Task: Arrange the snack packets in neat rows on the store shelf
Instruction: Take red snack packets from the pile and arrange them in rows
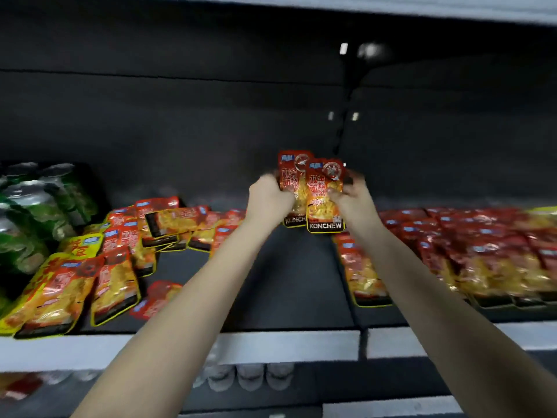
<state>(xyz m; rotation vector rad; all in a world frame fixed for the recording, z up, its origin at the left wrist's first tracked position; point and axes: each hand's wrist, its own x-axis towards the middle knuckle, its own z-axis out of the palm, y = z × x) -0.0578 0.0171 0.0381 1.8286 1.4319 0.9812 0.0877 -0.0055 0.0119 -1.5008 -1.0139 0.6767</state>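
A dark shelf [286,285] with a pale front edge runs across a dim store unit, its back wall matte and bare. At far left sits a shrink-wrapped pack of green cans [39,206], and next to it a loose heap of packets [120,251], glossy red-and-yellow foil pouches lying flat at all angles, some overlapping. Above the bare middle of the shelf the left hand [269,200] grips the rear packet [291,173] by its left edge, fingers curled round it. The front packet [324,200] overlaps it and is pinched on its right edge by the right hand [352,197], which is too blurred to show the fingers clearly. Both packets stand upright, long axis vertical, printed faces toward the camera, and are flat, thin and crinkly, likely to flex. To the right lie the tidy rows [467,251], the same pouches overlapped like tiles, running front to back. The rows are on the right hand's side, so that hand is nearer, and the open strip just beside the leftmost row seems the likely place to set them. Clear bottles [250,378] show dimly below.
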